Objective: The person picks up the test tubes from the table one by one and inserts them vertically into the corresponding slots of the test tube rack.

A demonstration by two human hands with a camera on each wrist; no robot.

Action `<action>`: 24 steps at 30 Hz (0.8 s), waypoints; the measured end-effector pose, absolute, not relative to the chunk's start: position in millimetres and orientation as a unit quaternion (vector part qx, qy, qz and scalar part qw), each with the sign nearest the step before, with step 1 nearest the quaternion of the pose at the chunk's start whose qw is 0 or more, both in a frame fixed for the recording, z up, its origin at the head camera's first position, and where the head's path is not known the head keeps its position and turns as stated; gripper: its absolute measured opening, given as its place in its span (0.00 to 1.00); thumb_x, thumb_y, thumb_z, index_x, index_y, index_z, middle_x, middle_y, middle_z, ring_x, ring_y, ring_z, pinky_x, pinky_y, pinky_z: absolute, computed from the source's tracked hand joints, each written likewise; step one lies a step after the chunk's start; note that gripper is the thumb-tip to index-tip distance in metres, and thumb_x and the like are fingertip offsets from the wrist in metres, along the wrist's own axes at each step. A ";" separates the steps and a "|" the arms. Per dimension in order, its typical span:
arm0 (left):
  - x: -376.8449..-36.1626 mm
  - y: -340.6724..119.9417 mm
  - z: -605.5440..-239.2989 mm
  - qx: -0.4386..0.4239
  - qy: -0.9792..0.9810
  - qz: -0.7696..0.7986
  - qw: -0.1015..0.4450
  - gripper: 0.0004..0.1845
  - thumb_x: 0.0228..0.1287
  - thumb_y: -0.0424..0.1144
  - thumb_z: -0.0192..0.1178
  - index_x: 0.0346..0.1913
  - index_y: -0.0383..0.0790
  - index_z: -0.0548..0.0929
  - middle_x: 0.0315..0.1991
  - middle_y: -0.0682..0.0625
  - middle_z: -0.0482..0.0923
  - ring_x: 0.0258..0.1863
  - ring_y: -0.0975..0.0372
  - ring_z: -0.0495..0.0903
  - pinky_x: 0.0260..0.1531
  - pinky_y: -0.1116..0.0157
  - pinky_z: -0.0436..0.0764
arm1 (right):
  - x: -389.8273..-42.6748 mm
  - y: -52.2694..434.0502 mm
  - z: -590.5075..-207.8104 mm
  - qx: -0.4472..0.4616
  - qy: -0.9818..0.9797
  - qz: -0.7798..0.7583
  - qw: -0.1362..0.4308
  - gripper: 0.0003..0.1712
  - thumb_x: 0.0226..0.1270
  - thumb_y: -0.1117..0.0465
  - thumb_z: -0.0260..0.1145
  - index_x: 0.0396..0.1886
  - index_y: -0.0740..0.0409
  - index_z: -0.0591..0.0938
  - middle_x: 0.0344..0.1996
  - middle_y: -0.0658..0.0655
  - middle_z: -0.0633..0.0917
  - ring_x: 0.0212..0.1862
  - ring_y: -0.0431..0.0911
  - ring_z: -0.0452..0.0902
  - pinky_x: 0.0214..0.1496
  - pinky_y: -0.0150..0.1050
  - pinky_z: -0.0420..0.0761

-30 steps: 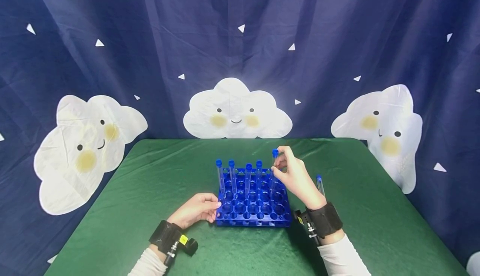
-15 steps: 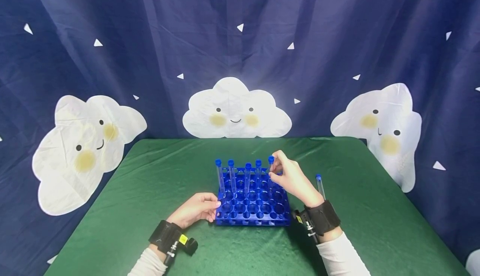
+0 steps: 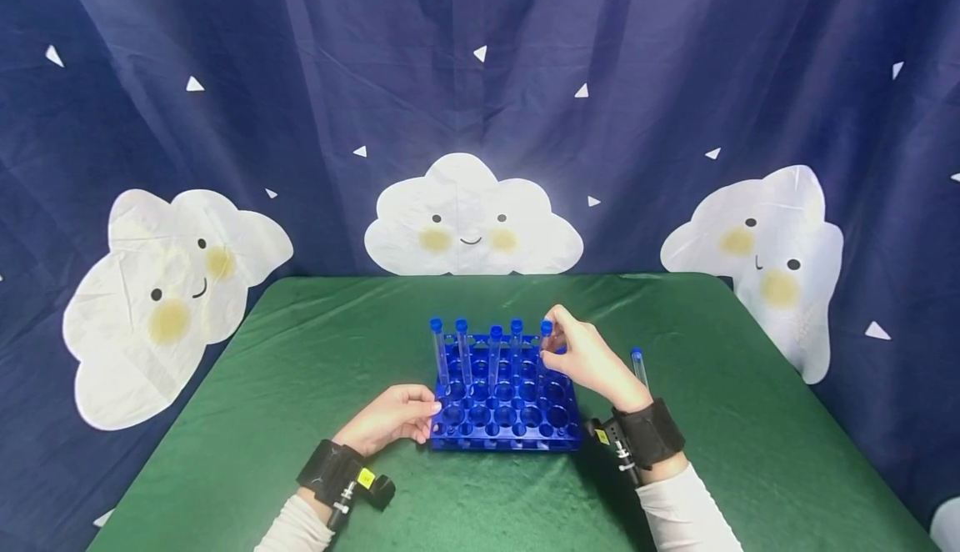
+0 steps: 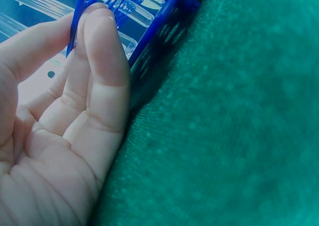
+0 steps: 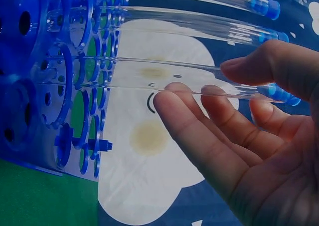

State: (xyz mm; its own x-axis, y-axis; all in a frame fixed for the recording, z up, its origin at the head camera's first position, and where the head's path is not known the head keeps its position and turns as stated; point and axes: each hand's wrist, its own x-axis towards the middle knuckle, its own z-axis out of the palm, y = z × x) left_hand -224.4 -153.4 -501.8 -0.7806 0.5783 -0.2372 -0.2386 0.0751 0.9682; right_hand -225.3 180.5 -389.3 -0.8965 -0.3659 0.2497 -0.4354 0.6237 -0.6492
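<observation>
The right hand's (image 3: 592, 360) thumb and fingertips (image 5: 234, 66) pinch the upper part of a clear test tube with a blue cap (image 3: 545, 343), just below the cap; in the right wrist view the thumb presses from one side while the index and middle fingers lie along the other, the remaining fingers loosely curled beneath. That tube stands upright in the far right hole of the blue rack (image 3: 507, 419), with its lower end down inside the rack's grid. To its left, in the same far row, four more capped tubes (image 3: 480, 352) stand side by side, all upright or nearly so. The left hand (image 3: 390, 420) rests on the cloth at the rack's near left corner, its fingers held together and lightly bent, the fingertips (image 4: 102, 41) pressed against the rack's left edge as the left wrist view shows. The rack sits about the middle of a table covered in green cloth (image 3: 300, 385). Right of the rack, behind the right wrist, one further capped tube (image 3: 640, 368) is partly hidden by the hand; whether it lies or leans cannot be told. Both wrists wear black straps with small cameras. Behind the table hangs a dark blue curtain (image 3: 300, 77) printed with smiling white clouds and small white triangles.
</observation>
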 end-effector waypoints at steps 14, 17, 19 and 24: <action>-224.3 -152.9 -502.8 0.123 0.667 0.667 0.307 0.05 0.67 0.39 0.60 0.36 0.43 0.77 0.25 0.55 0.81 0.23 0.66 0.80 0.28 0.69 0.82 | -224.1 185.0 -386.8 0.230 -0.899 0.372 0.021 0.16 0.59 0.69 0.67 0.43 0.60 0.70 0.33 0.55 0.83 0.39 0.48 0.85 0.35 0.38 0.82; -224.5 -152.8 -502.7 0.119 0.668 0.667 0.309 0.05 0.67 0.40 0.60 0.37 0.42 0.77 0.25 0.55 0.81 0.23 0.65 0.80 0.29 0.69 0.82 | -222.9 187.6 -385.1 0.230 -0.899 0.372 0.015 0.18 0.60 0.69 0.68 0.45 0.59 0.70 0.34 0.55 0.83 0.40 0.49 0.85 0.37 0.39 0.82; -225.0 -152.8 -502.9 0.118 0.668 0.667 0.309 0.05 0.67 0.40 0.61 0.37 0.42 0.77 0.25 0.55 0.81 0.23 0.65 0.80 0.29 0.69 0.82 | -222.0 190.2 -382.9 0.232 -0.898 0.373 0.016 0.19 0.60 0.69 0.68 0.46 0.58 0.70 0.36 0.56 0.83 0.41 0.50 0.85 0.38 0.40 0.83; -226.1 -153.0 -503.5 0.117 0.669 0.667 0.307 0.06 0.66 0.40 0.61 0.36 0.42 0.78 0.25 0.54 0.81 0.24 0.65 0.80 0.28 0.69 0.82 | -220.4 201.3 -375.3 0.226 -0.898 0.376 0.032 0.20 0.59 0.70 0.69 0.47 0.58 0.70 0.38 0.61 0.83 0.42 0.51 0.84 0.41 0.42 0.84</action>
State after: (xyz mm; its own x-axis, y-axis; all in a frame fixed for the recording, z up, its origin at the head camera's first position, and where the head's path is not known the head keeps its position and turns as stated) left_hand -226.1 -153.0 -503.5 -0.7839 0.5663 -0.2547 -0.2530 0.0832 0.9639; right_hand -220.4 201.3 -375.3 -0.8961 -0.3811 0.2276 -0.4295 0.6149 -0.6614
